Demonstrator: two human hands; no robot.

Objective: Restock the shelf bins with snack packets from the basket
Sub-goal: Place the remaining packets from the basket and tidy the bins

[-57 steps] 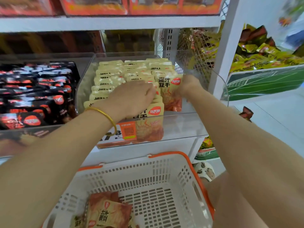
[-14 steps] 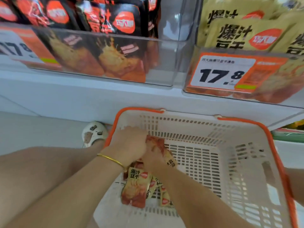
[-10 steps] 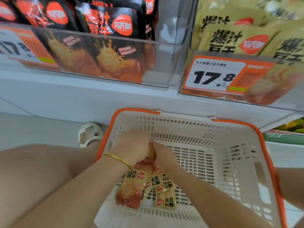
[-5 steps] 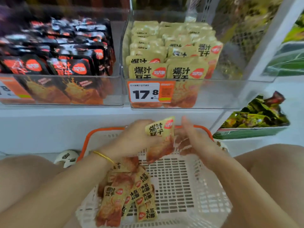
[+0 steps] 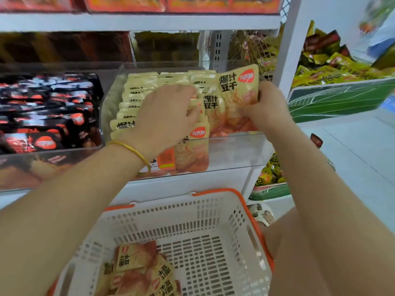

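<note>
Half a second ago you were lifting packets out over the basket; now you are reaching up into the shelf. Your right hand (image 5: 267,107) is gripping one yellow packet (image 5: 237,88) by its lower right edge, fingers curled round it, and is holding it upright at the right end of the clear bin (image 5: 235,150), its top rising above the rows already standing there. Your left hand (image 5: 164,118) is lying over the stocked packets (image 5: 141,95) towards the front of that bin, fingers curled over their tops and thumb against them. I cannot tell whether it is pinching one or only pushing the rows back to make room.

So the step is moving from picking to placing. The packet is going into the bin of the same yellow kind, not in with the black packets (image 5: 49,116) in the bin just to the left, which looks like the right match. It is not yet seated; it is leaning against the rows rather than sitting level with them.

The basket (image 5: 213,192) is sitting below the shelf edge, and a small heap of loose packets (image 5: 139,270) is lying in its near left corner. By that, you are partway through, with more trips to come.
</note>
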